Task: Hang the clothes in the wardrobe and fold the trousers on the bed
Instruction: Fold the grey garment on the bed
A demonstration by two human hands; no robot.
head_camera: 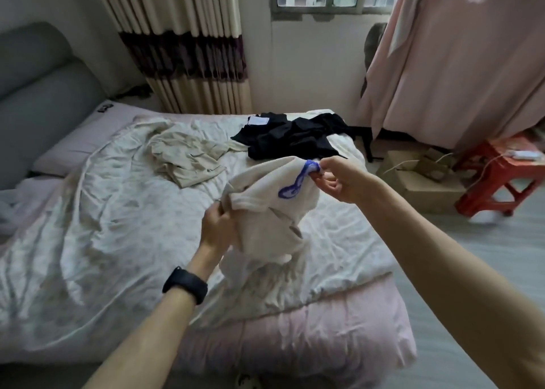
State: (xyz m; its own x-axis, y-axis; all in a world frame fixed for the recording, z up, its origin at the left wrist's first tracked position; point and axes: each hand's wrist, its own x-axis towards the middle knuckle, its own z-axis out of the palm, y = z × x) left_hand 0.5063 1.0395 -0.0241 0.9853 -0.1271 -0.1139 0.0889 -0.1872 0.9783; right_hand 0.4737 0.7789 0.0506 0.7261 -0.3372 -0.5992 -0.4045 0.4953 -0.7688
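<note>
The person is holding a cream top [265, 211] up over the bed [295, 323], with its lower part trailing onto the quilt [103, 226]. The left hand [219, 220] is gripping a ribbed edge, fingers curled round the fabric. The right hand [333, 179] is pinching a bunched bit beside the blue print [295, 182]. No hanger is showing, and I cannot tell whether the pink cloth [457, 64] at the right is covering the wardrobe.

As I judge it, the main risk is the top going onto a hanger twisted or inside out, since it is hanging crumpled and neither hand is plainly at a shoulder. The right pinch is taking little fabric, so a sharp shake could pull it free and drop that side. The trailing end could also drag the quilt's folds, or swing into the black pile [289, 139] and the beige garment [182, 155] lying just behind.

The top is looking like a soft, thickish knit, ribbed at the band and quite limp. The quilt is thin, pale and heavily creased. The black pile is matte and rumpled, showing a white tag [259, 120]. The beige garment is light, wrinkled and lying nearly flat.
</note>
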